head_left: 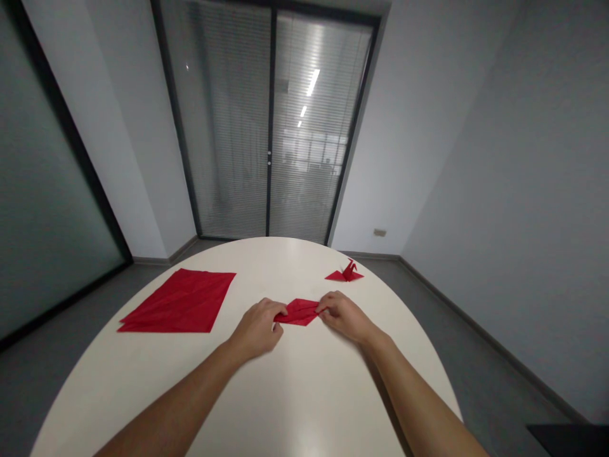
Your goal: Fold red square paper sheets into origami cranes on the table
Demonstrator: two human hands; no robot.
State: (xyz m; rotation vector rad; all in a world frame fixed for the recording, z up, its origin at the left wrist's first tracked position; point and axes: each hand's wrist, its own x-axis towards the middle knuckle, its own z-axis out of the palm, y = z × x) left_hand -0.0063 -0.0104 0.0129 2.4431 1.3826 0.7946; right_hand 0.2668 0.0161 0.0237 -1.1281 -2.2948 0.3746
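Observation:
A small piece of folded red paper (301, 311) lies near the middle of the white table, its ends pointing left and right. At its left end, my left hand (259, 325) pinches the paper between thumb and fingers. The fingers of my right hand (343, 315) are closed on the opposite end. Creases run along the paper between the two hands. Beyond my right hand stands a finished red paper crane (349, 273) with its wings spread.
Large red paper sheets (183, 301) lie in a loose stack on the left of the round white table (295, 406). Past the far table edge are a glass door with blinds (233, 127) and grey walls. A dark object (571, 439) shows at the lower right.

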